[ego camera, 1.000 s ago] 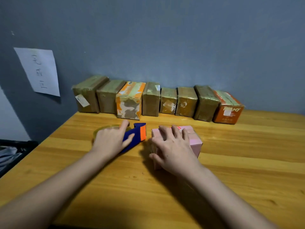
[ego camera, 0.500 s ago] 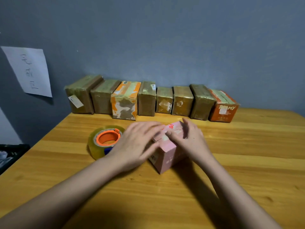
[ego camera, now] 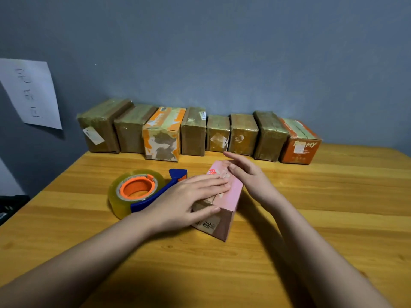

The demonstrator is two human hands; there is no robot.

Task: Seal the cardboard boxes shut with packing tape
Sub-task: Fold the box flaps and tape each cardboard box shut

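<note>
the pink box [ego camera: 224, 196] sits mid-table, turned at an angle, right beside the tape dispenser [ego camera: 142, 192] lying on its side. left hand [ego camera: 184, 201] lies flat across the top with fingers straight, thumb down the near end, pressing rather than gripping. right hand [ego camera: 249, 176] is loose at the far end, fingers apart and relaxed, nothing pinched. looks like the smoothing step imo: rub firmly along the top and over the edges so the tape sticks with no bubbles, and brace the box with the other hand so it doesn't skid. eight taped boxes [ego camera: 193, 132] line the wall behind.
</note>
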